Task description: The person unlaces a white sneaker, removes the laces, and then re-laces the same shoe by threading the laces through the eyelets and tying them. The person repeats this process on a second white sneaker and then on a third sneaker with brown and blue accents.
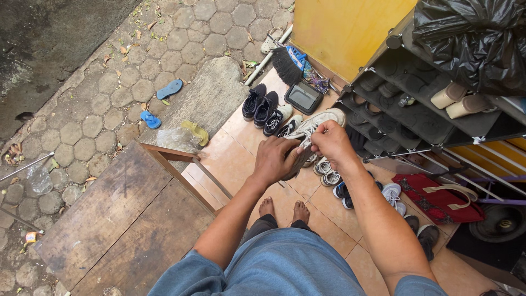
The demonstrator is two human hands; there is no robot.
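over tiled floor, left hand (272, 160), right hand (331, 142) gripping white sneaker (316, 124)

A bulging black plastic bag (475, 41) sits atop the black shoe rack (416, 118) at upper right, while a crumpled clear plastic bag (174, 139) lies on the grey slab by the wooden bench (118, 219); no labels, signs or screens are visible.

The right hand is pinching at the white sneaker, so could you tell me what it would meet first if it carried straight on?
Probably the white sneaker that the right hand already grips; beyond it, perhaps the black shoe rack, though depth is unclear.
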